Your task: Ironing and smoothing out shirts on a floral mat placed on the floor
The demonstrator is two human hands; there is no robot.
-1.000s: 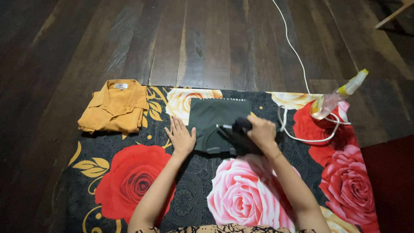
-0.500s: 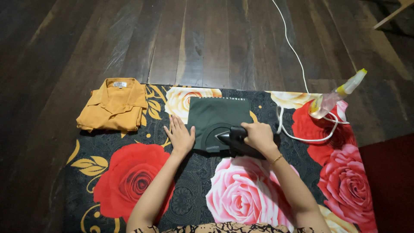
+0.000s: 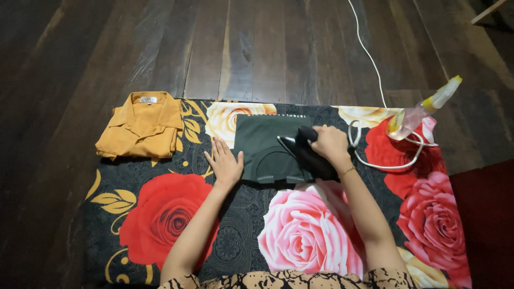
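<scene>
I judge one orange shirt (image 3: 142,127) done, folded upper left; my right hand (image 3: 331,143) grips the iron (image 3: 310,152) mid-frame on the green shirt (image 3: 265,147); my left hand (image 3: 226,163) lies flat, fingers spread, on its edge.

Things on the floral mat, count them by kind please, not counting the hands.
Folded garments: 2, the orange shirt and the dark green garment
Irons: 1, the black iron
Spray bottles: 1, the spray bottle
Cords: 1, the white cord
Total: 5

Dark plank floor (image 3: 267,48) under rose-print blanket (image 3: 160,219); orange shirt (image 3: 142,126), green garment (image 3: 262,142), spray bottle (image 3: 420,109) atop.
</scene>
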